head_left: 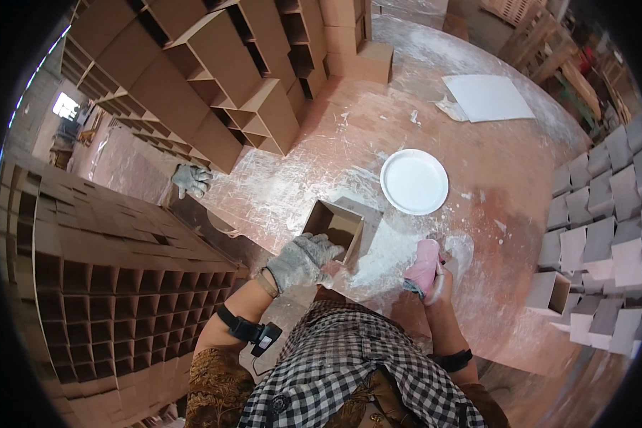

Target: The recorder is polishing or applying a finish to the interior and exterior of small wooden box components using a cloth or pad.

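My left hand [301,261], in a dirty grey work glove, is closed on the near left wall of an open brown cardboard box [347,218] at the table's front edge. The box is tilted and its dark inside shows. To the right, my bare right hand [441,279] is wrapped around a pink cloth-like pad [424,261] with a dark lower end. The pad is close to a white, pasty smear on the tabletop [503,185]. Beyond the pad lies a round white plate [414,182]. My fingers' exact grip under the pad is partly hidden.
Tall stacks of brown cardboard boxes [221,60] stand at the far left. More open-celled boxes [114,299] fill the near left. Grey and white boxes [606,214] pile up on the right. A spare grey glove [191,180] and a white sheet [488,98] lie on the table.
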Available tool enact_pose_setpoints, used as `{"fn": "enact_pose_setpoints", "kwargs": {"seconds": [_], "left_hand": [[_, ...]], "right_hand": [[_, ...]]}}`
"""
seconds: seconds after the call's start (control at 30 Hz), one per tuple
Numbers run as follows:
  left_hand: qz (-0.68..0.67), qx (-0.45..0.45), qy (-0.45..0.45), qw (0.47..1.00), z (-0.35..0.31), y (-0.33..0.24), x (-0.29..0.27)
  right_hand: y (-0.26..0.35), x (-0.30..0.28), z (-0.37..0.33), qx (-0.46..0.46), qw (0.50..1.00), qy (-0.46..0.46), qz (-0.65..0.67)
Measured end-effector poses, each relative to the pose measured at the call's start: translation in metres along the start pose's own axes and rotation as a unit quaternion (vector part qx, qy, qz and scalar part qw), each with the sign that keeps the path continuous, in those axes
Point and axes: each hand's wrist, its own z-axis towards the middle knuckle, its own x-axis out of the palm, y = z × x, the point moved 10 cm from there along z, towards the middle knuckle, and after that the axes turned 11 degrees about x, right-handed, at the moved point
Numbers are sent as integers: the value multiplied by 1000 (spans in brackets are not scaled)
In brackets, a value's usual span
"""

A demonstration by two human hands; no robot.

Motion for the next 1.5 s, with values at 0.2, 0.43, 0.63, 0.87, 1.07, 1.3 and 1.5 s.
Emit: {"fn": "enact_pose_setpoints", "kwargs": {"seconds": [0.2, 0.43, 0.63, 0.87, 1.07, 1.3, 1.5], "left_hand": [[31, -55, -11, 998, 9, 4, 5], [33, -83, -38, 995, 44, -10, 13], [9, -137, -83, 987, 33, -9, 13], [-20, -146, -94, 985, 30, -4, 18], [-39, -158, -85, 983, 29, 0, 30], [-37, -142, -95, 985, 29, 0, 28], [-43, -149, -101, 983, 28, 0, 26]], "right_hand": [[-23, 25, -11, 42, 989, -43, -138], [25, 144, -28, -254, 816, 19, -518], [4, 247, -32, -448, 514, 117, -722], [-33, 264, -39, -479, 346, 224, -775], [-52, 240, -78, -438, 303, 276, -800], [-24, 281, -7, -517, 321, 215, -764], [-61, 221, -82, -414, 282, 289, -816]]}}
